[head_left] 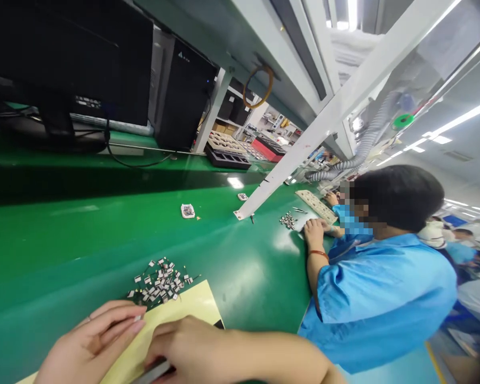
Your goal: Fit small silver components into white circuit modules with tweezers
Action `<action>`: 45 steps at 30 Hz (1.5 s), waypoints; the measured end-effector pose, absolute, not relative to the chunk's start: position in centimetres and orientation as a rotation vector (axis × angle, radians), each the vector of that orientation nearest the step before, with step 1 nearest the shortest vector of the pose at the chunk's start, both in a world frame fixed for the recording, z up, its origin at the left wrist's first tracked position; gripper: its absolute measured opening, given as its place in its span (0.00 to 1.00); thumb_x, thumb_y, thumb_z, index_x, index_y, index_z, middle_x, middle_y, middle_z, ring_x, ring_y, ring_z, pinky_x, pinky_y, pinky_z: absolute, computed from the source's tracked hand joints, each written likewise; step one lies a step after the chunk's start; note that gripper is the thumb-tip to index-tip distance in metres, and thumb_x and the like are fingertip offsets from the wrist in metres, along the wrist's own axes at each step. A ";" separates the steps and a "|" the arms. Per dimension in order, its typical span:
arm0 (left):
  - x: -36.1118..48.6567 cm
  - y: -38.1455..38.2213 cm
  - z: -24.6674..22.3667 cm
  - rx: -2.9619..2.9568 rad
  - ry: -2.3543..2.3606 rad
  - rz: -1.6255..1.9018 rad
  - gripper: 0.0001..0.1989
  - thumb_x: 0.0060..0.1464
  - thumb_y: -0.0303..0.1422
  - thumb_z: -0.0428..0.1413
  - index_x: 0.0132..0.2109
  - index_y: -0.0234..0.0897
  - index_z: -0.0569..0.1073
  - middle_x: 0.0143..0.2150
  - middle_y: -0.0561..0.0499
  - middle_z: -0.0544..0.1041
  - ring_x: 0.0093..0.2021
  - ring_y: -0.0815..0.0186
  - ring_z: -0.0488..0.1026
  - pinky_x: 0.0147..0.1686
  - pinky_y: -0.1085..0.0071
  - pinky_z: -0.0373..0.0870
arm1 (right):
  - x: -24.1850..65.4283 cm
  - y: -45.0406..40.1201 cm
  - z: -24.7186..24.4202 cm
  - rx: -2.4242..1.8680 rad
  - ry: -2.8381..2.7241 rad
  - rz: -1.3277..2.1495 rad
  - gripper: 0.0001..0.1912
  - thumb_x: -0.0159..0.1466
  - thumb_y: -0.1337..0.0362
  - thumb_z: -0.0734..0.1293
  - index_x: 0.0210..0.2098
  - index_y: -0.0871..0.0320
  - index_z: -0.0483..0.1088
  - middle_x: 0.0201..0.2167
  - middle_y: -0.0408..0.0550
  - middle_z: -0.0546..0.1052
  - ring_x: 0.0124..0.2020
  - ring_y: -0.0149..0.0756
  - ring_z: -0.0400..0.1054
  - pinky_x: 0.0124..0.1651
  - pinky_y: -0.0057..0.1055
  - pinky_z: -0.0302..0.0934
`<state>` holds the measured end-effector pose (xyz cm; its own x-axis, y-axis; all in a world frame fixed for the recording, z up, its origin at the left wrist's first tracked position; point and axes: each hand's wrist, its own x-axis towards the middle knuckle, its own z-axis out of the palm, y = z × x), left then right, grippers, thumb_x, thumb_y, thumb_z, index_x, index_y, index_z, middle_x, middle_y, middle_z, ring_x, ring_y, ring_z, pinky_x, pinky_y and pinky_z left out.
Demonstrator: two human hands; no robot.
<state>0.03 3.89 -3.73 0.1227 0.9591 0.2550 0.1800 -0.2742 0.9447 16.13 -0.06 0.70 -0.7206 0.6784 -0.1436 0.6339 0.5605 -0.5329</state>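
My left hand is at the lower left, thumb and fingers pinched on a small white part. To its right, my right hand is wrapped round a grey metal tool, whose far end is out of sight. Both hands are over a yellow sheet on the green table. Just beyond them lies a loose pile of small white parts with dark leads.
A co-worker in a blue shirt sits at the right, near metal parts and a beige tray. A white post slants across the middle. A monitor stands at the back left. A white square piece lies mid-table.
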 end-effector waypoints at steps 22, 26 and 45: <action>0.0 0.5 0.5 1.834 1.074 1.121 0.12 0.46 0.24 0.54 0.40 0.35 0.66 0.33 0.53 0.74 0.32 0.72 0.74 0.37 0.79 0.72 | 16.0 0.2 2.2 -1.224 -1.422 1.512 0.04 0.52 0.66 0.66 0.23 0.59 0.67 0.25 0.43 0.68 0.28 0.30 0.61 0.30 0.26 0.53; -0.1 0.6 0.6 2.002 1.099 1.107 0.12 0.45 0.23 0.55 0.39 0.35 0.65 0.33 0.53 0.74 0.32 0.73 0.74 0.36 0.79 0.71 | 16.1 0.3 2.1 -1.239 -1.461 1.480 0.02 0.53 0.67 0.66 0.24 0.58 0.68 0.25 0.42 0.69 0.29 0.31 0.62 0.30 0.26 0.54; -0.2 0.6 0.5 2.208 1.066 1.145 0.12 0.46 0.23 0.54 0.40 0.36 0.65 0.30 0.54 0.73 0.31 0.73 0.72 0.34 0.78 0.69 | 15.9 0.4 1.6 -1.245 -1.333 1.624 0.08 0.53 0.61 0.66 0.23 0.59 0.65 0.22 0.42 0.65 0.26 0.29 0.59 0.30 0.27 0.53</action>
<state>-0.21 0.55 0.50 0.3629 0.7915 0.4917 0.4340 -0.6105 0.6625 15.92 0.39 1.58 -0.3064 0.9193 -0.2470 0.0626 -0.2395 -0.9689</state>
